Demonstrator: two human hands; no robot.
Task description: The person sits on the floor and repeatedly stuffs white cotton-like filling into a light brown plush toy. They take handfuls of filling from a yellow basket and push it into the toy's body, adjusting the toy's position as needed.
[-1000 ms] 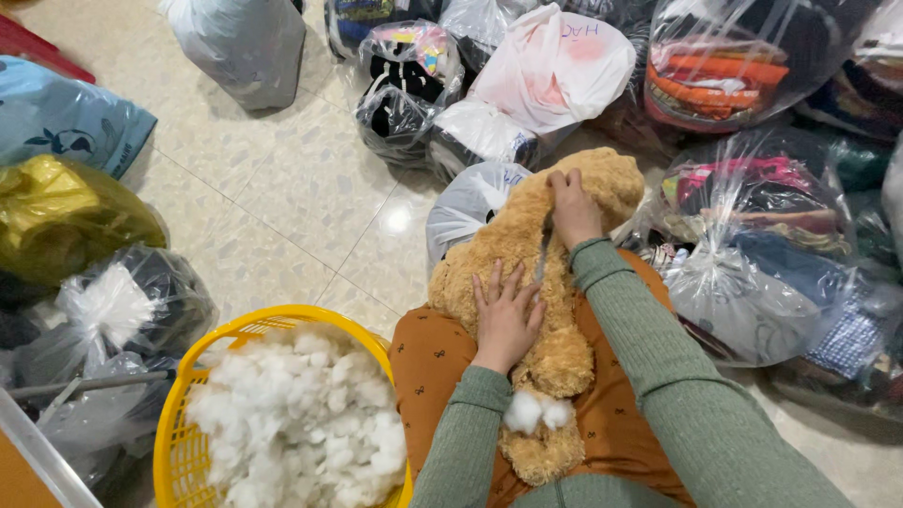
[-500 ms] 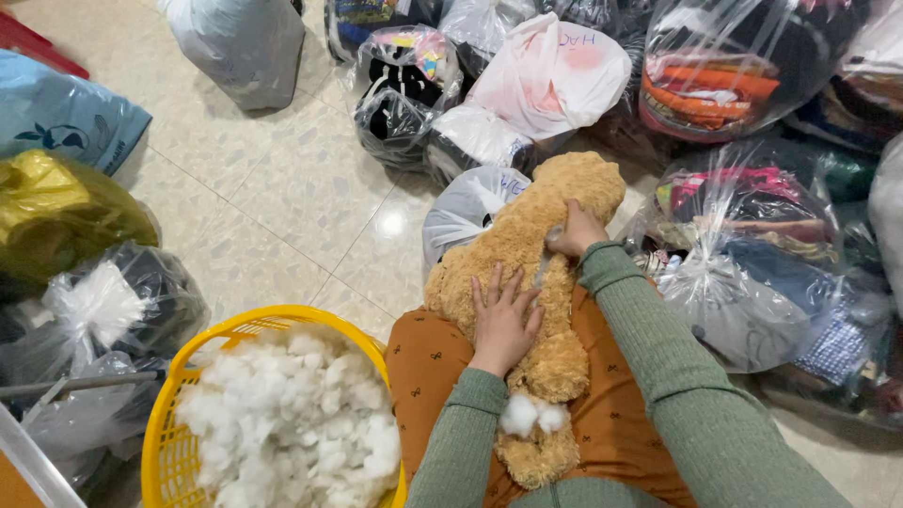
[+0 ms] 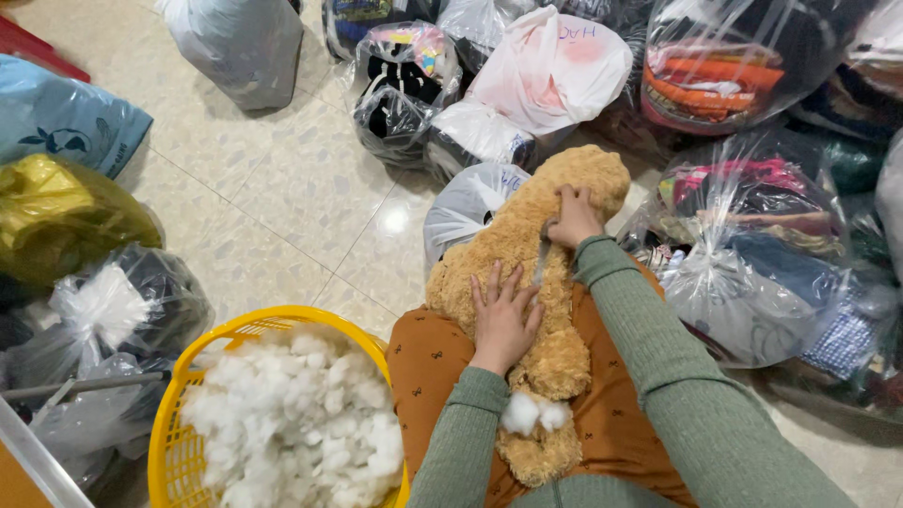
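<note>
A tan plush teddy bear (image 3: 513,240) lies face down along my lap, head away from me. My left hand (image 3: 503,320) rests flat on its back, fingers spread. My right hand (image 3: 571,218) pinches the fabric near the bear's neck, beside a seam opening that runs down its back. A tuft of white stuffing (image 3: 527,412) pokes out near the bear's lower end. A yellow plastic basket (image 3: 249,326) heaped with white stuffing (image 3: 296,428) stands at my left knee.
Tied plastic bags of clothes ring me: clear ones (image 3: 752,235) on the right, white (image 3: 546,71) and black (image 3: 400,89) ones ahead, yellow (image 3: 56,212) and blue (image 3: 66,118) ones on the left. Speckled tile floor (image 3: 282,188) lies between them.
My right hand has slid down from the bear's head to its neck. My left hand has stayed on the bear's back.
</note>
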